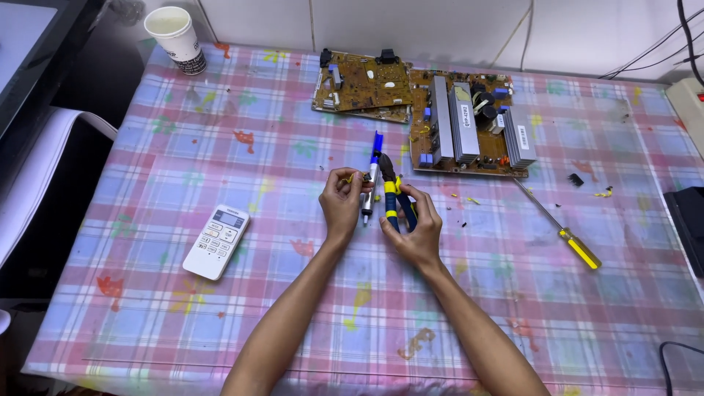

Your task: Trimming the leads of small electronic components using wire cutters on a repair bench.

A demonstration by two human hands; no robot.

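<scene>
My right hand point(416, 229) grips a pair of pliers point(392, 192) with blue and yellow handles, jaws pointing up and left. My left hand point(342, 199) pinches a small yellow piece point(350, 177) between thumb and fingers, right beside the plier jaws. A blue and white pen-shaped tool point(373, 174) lies on the checked tablecloth between both hands, partly hidden by them. Both hands hover over the middle of the table.
Two brown circuit boards point(363, 82) point(469, 121) lie at the back. A yellow-handled screwdriver point(561, 225) rests to the right, a white remote control point(216, 241) to the left, a paper cup point(177, 37) at the far left corner. A dark device point(688, 220) sits at the right edge.
</scene>
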